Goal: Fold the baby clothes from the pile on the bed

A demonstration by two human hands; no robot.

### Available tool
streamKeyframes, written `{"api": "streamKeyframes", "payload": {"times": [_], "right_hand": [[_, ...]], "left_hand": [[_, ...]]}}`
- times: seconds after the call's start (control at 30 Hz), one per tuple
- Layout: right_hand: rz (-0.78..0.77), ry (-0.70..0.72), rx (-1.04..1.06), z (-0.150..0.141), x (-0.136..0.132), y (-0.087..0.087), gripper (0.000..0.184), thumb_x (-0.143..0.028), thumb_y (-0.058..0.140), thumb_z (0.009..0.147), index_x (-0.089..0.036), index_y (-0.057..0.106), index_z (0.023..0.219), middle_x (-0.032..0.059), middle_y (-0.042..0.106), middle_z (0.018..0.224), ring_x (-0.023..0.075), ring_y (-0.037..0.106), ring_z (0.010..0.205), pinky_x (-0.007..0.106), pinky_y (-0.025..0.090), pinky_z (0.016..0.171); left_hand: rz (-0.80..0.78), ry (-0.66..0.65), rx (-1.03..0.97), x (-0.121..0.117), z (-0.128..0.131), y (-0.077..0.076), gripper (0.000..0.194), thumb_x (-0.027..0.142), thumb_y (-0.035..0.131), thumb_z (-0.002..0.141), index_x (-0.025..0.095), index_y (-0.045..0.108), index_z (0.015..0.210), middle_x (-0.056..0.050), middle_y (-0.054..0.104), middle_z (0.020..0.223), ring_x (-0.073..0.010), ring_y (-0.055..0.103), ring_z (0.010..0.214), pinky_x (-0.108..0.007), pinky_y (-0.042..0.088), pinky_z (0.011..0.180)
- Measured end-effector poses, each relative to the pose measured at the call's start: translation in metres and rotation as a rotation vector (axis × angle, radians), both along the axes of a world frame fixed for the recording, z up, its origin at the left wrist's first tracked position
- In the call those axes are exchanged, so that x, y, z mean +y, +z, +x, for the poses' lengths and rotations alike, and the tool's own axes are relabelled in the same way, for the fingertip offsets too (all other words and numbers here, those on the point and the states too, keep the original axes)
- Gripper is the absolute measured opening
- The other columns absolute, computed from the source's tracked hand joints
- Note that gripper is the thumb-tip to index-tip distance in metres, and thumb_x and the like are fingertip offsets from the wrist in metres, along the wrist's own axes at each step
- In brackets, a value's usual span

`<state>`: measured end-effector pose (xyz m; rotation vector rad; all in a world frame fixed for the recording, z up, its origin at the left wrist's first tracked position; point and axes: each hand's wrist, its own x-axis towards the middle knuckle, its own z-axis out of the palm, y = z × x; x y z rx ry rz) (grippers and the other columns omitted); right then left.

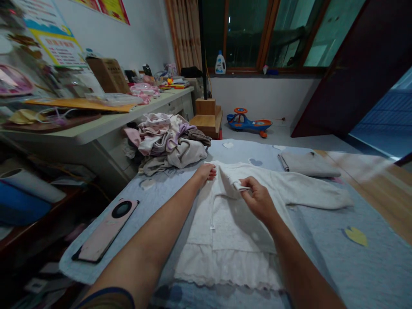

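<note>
A white long-sleeved top [238, 227] with a frilled hem lies spread on the bed, its hem towards me. One sleeve stretches out to the right, while the other is folded in across the body. Near the end of that folded sleeve, my right hand [257, 198] is closed on the fabric and lifts it a little off the top. My left hand [206, 173] rests at the top's left shoulder, its fingers curled round the cloth edge. A small white label shows on the body of the top.
A heap of clothes [167, 141] lies at the bed's far left, and a folded grey garment [310, 164] at the far right. A pink phone [107, 234] is left of my forearm. Beyond the bed are a wooden step stool [204, 122] and a blue ride-on toy [249, 123].
</note>
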<state>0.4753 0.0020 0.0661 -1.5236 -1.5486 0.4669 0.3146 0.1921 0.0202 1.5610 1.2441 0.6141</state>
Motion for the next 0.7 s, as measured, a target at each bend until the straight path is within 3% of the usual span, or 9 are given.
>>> {"api": "streamKeyframes", "payload": {"times": [0.13,0.23,0.33,0.47,0.6,0.7], "right_hand": [[0.058,0.116,-0.154,-0.036,-0.012,-0.007,0.019,-0.011,0.046,0.076,-0.023,0.052,0.09,0.0062,0.067,0.099,0.021,0.06,0.094,0.031,0.044,0.085],[0.122,0.17,-0.262,-0.056,-0.019,-0.017,0.024,-0.006,0.045,0.074,-0.022,0.053,0.09,0.0079,0.065,0.098,0.0221,0.058,0.096,0.035,0.043,0.09],[0.133,0.225,-0.334,-0.069,-0.024,-0.026,0.03,-0.004,0.045,0.073,-0.02,0.055,0.096,0.008,0.064,0.094,0.0225,0.056,0.092,0.037,0.044,0.089],[0.111,0.297,-0.399,-0.077,-0.027,-0.036,0.039,-0.002,0.047,0.07,-0.017,0.055,0.106,0.0089,0.065,0.097,0.0232,0.056,0.094,0.041,0.044,0.094],[0.132,0.325,-0.428,-0.079,-0.029,-0.046,0.047,-0.001,0.047,0.07,-0.015,0.054,0.115,0.0112,0.066,0.109,0.0235,0.057,0.104,0.044,0.039,0.104],[0.184,0.333,-0.426,-0.081,-0.031,-0.053,0.043,-0.002,0.047,0.074,-0.015,0.055,0.114,0.0137,0.065,0.12,0.024,0.056,0.114,0.045,0.035,0.109]], "left_hand": [[-0.126,0.034,-0.109,0.004,-0.001,0.003,0.027,0.04,0.046,0.094,0.015,0.057,0.091,-0.002,0.06,0.069,-0.0106,0.06,0.057,-0.021,0.05,0.057],[-0.143,0.076,-0.143,0.006,0.0,0.001,0.021,0.036,0.06,0.088,0.015,0.057,0.092,0.001,0.058,0.066,-0.0095,0.055,0.051,-0.019,0.044,0.051],[-0.111,0.143,-0.145,0.006,0.001,-0.004,0.037,0.026,0.074,0.076,0.015,0.054,0.105,0.003,0.058,0.068,-0.0097,0.052,0.051,-0.02,0.041,0.05],[-0.037,0.168,-0.143,0.005,-0.001,-0.009,0.057,0.014,0.077,0.067,0.017,0.052,0.118,0.004,0.06,0.077,-0.0096,0.054,0.059,-0.02,0.043,0.057],[0.031,0.14,-0.123,0.008,-0.005,-0.01,0.061,0.012,0.073,0.067,0.018,0.051,0.124,0.004,0.059,0.079,-0.0092,0.054,0.06,-0.02,0.044,0.06],[0.093,0.132,-0.079,0.016,-0.008,-0.01,0.057,0.012,0.071,0.068,0.016,0.054,0.122,0.003,0.059,0.078,-0.0094,0.054,0.06,-0.019,0.043,0.06]]}}
